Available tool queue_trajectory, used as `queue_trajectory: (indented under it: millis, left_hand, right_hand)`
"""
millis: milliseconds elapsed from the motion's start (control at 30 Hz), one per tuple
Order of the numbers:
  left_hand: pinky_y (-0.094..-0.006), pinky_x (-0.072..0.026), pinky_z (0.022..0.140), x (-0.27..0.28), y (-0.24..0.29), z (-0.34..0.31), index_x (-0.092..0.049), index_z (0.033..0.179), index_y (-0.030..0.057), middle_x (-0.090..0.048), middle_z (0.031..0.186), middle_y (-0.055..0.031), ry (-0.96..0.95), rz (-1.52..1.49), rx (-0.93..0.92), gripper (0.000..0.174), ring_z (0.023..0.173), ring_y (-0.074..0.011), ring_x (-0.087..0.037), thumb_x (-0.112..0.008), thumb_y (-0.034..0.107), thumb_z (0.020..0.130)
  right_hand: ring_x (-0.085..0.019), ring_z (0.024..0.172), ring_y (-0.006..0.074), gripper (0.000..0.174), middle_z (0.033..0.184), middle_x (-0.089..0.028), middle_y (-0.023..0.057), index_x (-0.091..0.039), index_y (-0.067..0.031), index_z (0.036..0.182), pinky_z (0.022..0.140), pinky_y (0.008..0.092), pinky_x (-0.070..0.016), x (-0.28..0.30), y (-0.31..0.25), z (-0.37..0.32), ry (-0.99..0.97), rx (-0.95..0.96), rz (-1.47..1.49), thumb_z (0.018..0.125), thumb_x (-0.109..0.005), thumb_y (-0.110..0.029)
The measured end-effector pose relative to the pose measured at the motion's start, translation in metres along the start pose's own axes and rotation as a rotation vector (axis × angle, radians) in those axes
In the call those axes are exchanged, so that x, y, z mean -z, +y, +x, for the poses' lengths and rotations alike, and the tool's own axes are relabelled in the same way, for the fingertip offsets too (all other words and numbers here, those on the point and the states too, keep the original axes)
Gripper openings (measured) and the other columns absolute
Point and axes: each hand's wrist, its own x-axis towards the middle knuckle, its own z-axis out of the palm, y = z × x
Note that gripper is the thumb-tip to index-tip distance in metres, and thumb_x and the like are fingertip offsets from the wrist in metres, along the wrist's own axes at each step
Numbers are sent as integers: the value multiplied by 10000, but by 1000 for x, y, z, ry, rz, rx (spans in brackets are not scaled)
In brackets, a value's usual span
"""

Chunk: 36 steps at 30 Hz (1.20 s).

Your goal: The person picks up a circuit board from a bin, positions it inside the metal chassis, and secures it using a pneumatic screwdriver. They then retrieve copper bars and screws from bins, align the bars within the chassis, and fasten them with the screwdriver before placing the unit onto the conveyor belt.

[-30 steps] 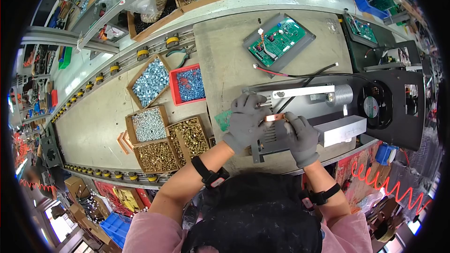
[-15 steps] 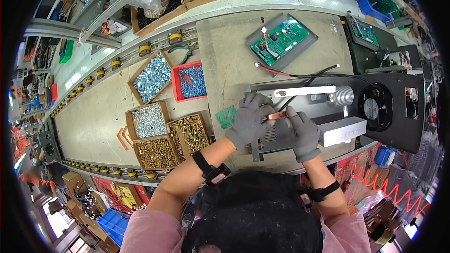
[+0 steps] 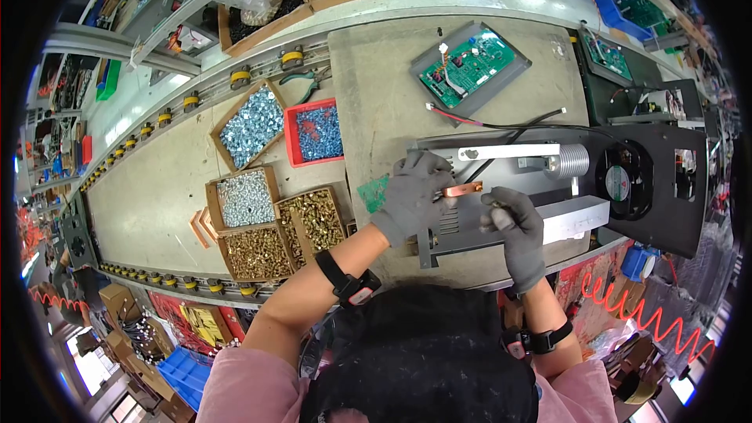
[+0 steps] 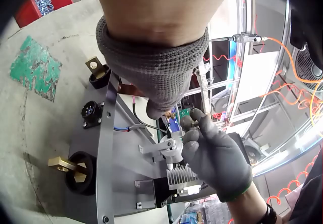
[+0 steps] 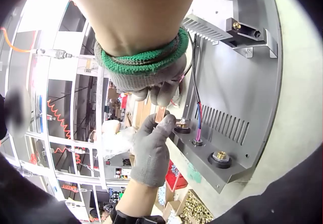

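Observation:
My gloved left hand (image 3: 419, 196) pinches a short copper bar (image 3: 464, 189) over the slotted end of a grey metal casing (image 3: 509, 247). In the right wrist view that copper bar (image 5: 160, 114) stands up from the left hand's fingertips, close by a terminal on the casing's end wall. To its right is my gloved right hand (image 3: 518, 231), apart from the bar, its thumb and fingers curled together. Between those fingertips, in the left wrist view, a small metal fastener (image 4: 195, 124) shows, mostly hidden. Brass terminals (image 4: 68, 164) stick out of the casing's end wall.
Inside the casing are a silver bar (image 3: 509, 153), a finned heatsink (image 3: 569, 160) and a fan (image 3: 623, 178). Beyond it lies a green circuit board (image 3: 468, 70) in a tray. Leftward stand boxes of brass fasteners (image 3: 254, 254), a red bin (image 3: 313, 131) and pliers (image 3: 304, 84).
The right hand has drawn away from the copper bar, toward the right and the body, with its fingers turned up. The left hand still holds the bar over the casing's end.

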Motion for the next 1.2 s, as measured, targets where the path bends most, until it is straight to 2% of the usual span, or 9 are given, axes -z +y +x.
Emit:
queue_trajectory:
  millis: [200, 267, 367, 667, 1000, 1067, 1100, 1133, 1200]
  left_hand:
    - [-405, -384, 862, -2, 0, 0, -680, 839, 146, -556, 1027, -9, -3, 1, 5, 230, 1053, -231, -488, -690, 268, 644]
    - [-408, -380, 863, -2, 1, 0, -680, 841, 149, -555, 1033, -10, -38, 7, 21, 227, 1064, -230, -480, -690, 269, 649]
    - [-409, -353, 916, 0, 2, -2, -688, 866, 170, -549, 1052, -6, -56, -11, 25, 225, 1076, -223, -461, -702, 250, 656]
    - [-405, -330, 953, -3, 1, -3, -700, 868, 182, -540, 1075, -12, -98, 6, 21, 226, 1107, -217, -435, -707, 249, 652]
    - [-406, -320, 977, 1, -2, -1, -700, 867, 192, -534, 1090, -5, -142, 12, -8, 206, 1123, -224, -424, -707, 253, 671]
    - [-435, -361, 913, 6, -4, 0, -686, 882, 160, -526, 1116, -40, -157, -5, -15, 302, 1122, -255, -433, -742, 338, 645]
    - [-435, -361, 913, 10, -6, 0, -686, 882, 160, -526, 1116, -40, -156, -3, -16, 302, 1122, -255, -433, -742, 338, 645]
    - [-451, -362, 916, 15, -7, 1, -680, 877, 151, -522, 1127, -49, -171, -23, 8, 308, 1133, -264, -430, -745, 350, 651]
    - [-467, -363, 920, 18, -8, 5, -674, 871, 142, -518, 1137, -58, -188, -42, 28, 315, 1144, -273, -426, -747, 362, 658]
  right_hand:
    - [-599, 658, 148, 217, 795, -637, 47, -593, -29, 990, 605, 270, -491, -12, 9, 7, 39, 131, -326, 792, -678, -50]
    - [-609, 631, 213, 239, 804, -641, 90, -602, -53, 945, 584, 298, -488, -16, 1, 11, 4, 430, -838, 740, -724, -76]
    - [-614, 648, 285, 288, 811, -633, 114, -585, -82, 944, 569, 344, -481, -29, 4, 16, 40, 463, -888, 714, -745, -150]
    - [-633, 724, 336, 307, 822, -648, 105, -501, -108, 1006, 580, 433, -470, -36, 12, 24, 14, 285, -1234, 806, -654, -284]
    - [-633, 712, 353, 342, 755, -645, 126, -494, -93, 1010, 586, 440, -474, -33, 9, 26, -20, 207, -1205, 808, -659, -314]
    - [-614, 606, 348, 354, 641, -605, 130, -510, -83, 970, 530, 415, -467, -27, -5, 21, 79, 181, -1125, 803, -674, -348]
    - [-556, 461, 246, 374, 547, -557, 83, -523, -69, 937, 444, 336, -430, -19, -4, 21, 134, 353, -1010, 819, -674, -390]
    - [-556, 461, 246, 374, 547, -557, 83, -523, -69, 937, 444, 336, -430, -13, -6, 23, 135, 355, -1008, 819, -674, -390]
    - [-482, 461, 128, 363, 545, -524, 30, -551, -26, 938, 448, 280, -389, -6, -15, 26, 157, -243, -345, 869, -636, -372]
